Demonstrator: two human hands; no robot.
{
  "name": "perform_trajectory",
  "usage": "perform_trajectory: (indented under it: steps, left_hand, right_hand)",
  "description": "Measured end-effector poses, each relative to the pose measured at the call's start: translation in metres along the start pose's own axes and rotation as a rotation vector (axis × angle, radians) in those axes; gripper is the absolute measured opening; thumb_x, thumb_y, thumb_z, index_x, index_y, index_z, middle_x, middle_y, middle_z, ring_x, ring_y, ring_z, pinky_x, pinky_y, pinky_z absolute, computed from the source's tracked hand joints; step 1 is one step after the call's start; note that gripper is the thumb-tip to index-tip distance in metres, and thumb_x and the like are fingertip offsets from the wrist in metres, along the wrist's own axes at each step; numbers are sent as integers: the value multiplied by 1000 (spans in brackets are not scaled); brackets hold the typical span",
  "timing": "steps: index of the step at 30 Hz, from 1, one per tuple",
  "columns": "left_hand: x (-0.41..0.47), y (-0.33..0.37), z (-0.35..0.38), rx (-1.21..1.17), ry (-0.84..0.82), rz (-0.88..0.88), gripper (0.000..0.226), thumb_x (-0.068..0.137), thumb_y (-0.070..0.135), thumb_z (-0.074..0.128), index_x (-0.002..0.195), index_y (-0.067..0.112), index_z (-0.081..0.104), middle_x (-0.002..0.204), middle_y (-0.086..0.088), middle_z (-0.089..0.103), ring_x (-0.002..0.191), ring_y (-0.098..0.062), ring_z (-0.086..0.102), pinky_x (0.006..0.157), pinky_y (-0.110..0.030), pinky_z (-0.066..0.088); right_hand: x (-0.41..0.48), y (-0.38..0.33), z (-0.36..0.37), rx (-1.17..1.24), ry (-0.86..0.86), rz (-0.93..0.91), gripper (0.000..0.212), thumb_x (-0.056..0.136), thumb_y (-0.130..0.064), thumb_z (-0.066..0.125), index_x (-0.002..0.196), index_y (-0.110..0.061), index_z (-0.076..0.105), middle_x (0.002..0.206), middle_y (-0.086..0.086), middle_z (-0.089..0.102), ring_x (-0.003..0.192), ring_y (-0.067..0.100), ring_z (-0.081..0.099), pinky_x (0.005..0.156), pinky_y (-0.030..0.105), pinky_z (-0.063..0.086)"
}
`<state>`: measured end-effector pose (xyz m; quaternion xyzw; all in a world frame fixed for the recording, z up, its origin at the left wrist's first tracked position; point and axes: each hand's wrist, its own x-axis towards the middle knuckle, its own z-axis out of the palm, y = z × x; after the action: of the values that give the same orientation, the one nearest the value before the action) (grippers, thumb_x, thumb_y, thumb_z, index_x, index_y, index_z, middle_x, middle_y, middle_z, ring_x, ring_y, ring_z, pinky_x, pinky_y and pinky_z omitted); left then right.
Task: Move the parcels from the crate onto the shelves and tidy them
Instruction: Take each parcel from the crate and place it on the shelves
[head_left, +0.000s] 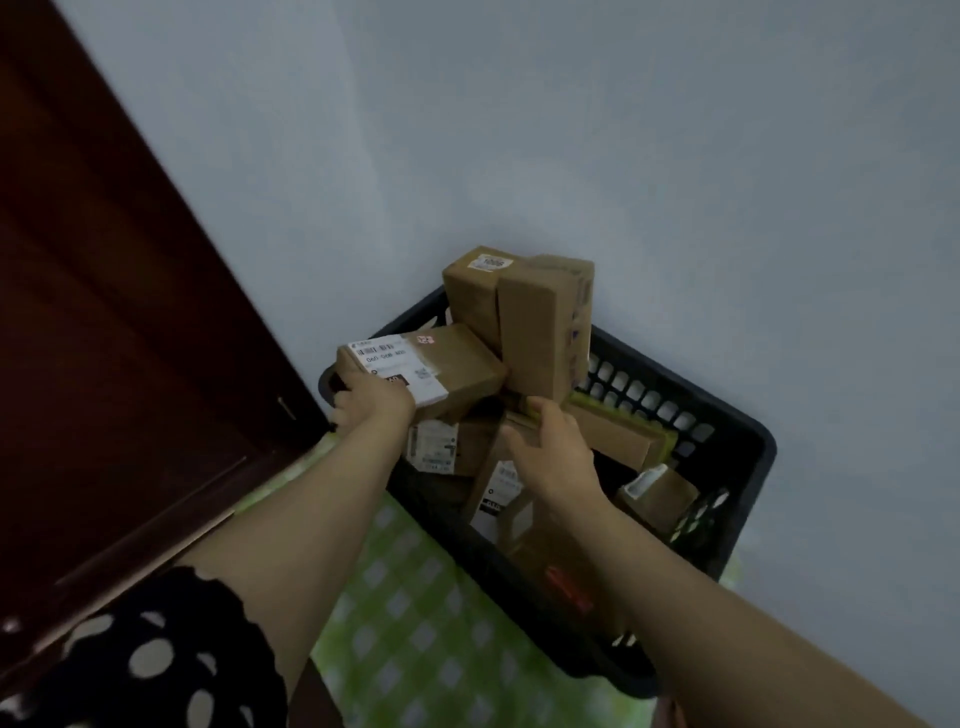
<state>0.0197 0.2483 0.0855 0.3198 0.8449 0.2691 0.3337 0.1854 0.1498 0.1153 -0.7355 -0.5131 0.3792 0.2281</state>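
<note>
A black plastic crate (727, 431) stands in the corner, piled with several brown cardboard parcels. My left hand (371, 400) grips the near end of a flat parcel with a white label (441, 364), which sits above the crate's left rim. My right hand (550, 441) reaches into the middle of the crate with fingers loosely spread, touching the lower end of a tall upright parcel (540, 332). Behind it leans another labelled parcel (475, 291). More parcels (618, 436) lie lower in the crate, partly hidden by my arms.
The crate rests on a green checked cloth (415, 623). A dark red wooden door (104, 312) fills the left side. A pale blue-grey wall (571, 130) runs behind and to the right of the crate. No shelves are in view.
</note>
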Motion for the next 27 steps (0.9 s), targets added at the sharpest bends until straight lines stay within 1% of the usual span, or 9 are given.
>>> perform_trajectory:
  steps: [2, 4, 6, 8, 11, 16, 20, 23, 27]
  left_hand:
    - [-3, 0, 2, -108, 30, -16, 69, 80, 24, 71, 140, 20, 37, 136, -19, 47, 119, -35, 49, 101, -44, 43]
    - [-14, 0, -6, -404, -23, -126, 47, 73, 9, 77, 116, 8, 57, 117, -15, 64, 93, -31, 64, 78, -44, 56]
    - [-31, -3, -17, -561, -136, -205, 40, 73, -3, 75, 107, 7, 57, 104, -9, 66, 79, -26, 64, 59, -36, 53]
    - [-48, -10, -31, -572, -211, -221, 37, 75, -6, 72, 105, 8, 56, 98, -5, 64, 73, -18, 60, 52, -31, 43]
    - [-72, -27, -69, -589, -305, -188, 27, 76, -5, 70, 95, 14, 63, 90, 1, 66, 78, -10, 59, 59, -26, 40]
    - [-104, -63, -157, -648, -344, -77, 39, 74, -3, 71, 103, 22, 66, 94, 1, 69, 83, -12, 61, 64, -25, 40]
    - [-134, -94, -213, -751, -315, -18, 41, 78, -8, 65, 109, 19, 63, 94, 0, 68, 85, -14, 62, 69, -25, 43]
    - [-153, -125, -256, -805, -246, 39, 48, 78, -10, 63, 120, 14, 61, 100, -3, 70, 96, -19, 65, 89, -34, 48]
    - [-182, -163, -309, -874, -143, 103, 48, 81, -16, 56, 121, 11, 60, 99, -6, 72, 90, -17, 69, 78, -31, 54]
  right_hand:
    - [9, 8, -5, 50, -37, -36, 53, 95, -39, 51, 143, -24, 33, 145, 3, 37, 128, 24, 43, 107, 46, 36]
    - [14, 13, -10, 114, -73, -62, 53, 95, -36, 53, 143, -23, 35, 144, 3, 38, 125, 22, 46, 105, 44, 41]
    - [16, 15, -16, 176, -105, -67, 52, 95, -33, 54, 142, -19, 36, 141, 4, 42, 120, 18, 48, 101, 37, 44]
    - [16, 11, -22, 234, -125, -57, 49, 96, -28, 53, 141, -16, 38, 134, 3, 47, 105, 12, 51, 87, 27, 45]
    - [12, 0, -28, 304, -112, -48, 47, 96, -25, 52, 139, -12, 39, 120, 3, 51, 88, 11, 53, 73, 24, 46]
    - [-10, -35, -24, 434, -113, -48, 71, 90, -44, 58, 147, -14, 27, 147, 8, 35, 129, 29, 43, 106, 44, 40]
    - [-55, -72, -2, 482, -298, -173, 48, 95, -35, 53, 138, -15, 43, 131, 3, 52, 112, 19, 53, 95, 37, 47]
    - [-93, -96, 20, 447, -309, -305, 40, 96, -29, 51, 132, -14, 50, 122, 3, 58, 110, 18, 56, 93, 37, 49]
    - [-145, -123, 50, 460, -330, -416, 37, 98, -22, 47, 135, -13, 48, 122, 0, 57, 110, 16, 53, 96, 35, 46]
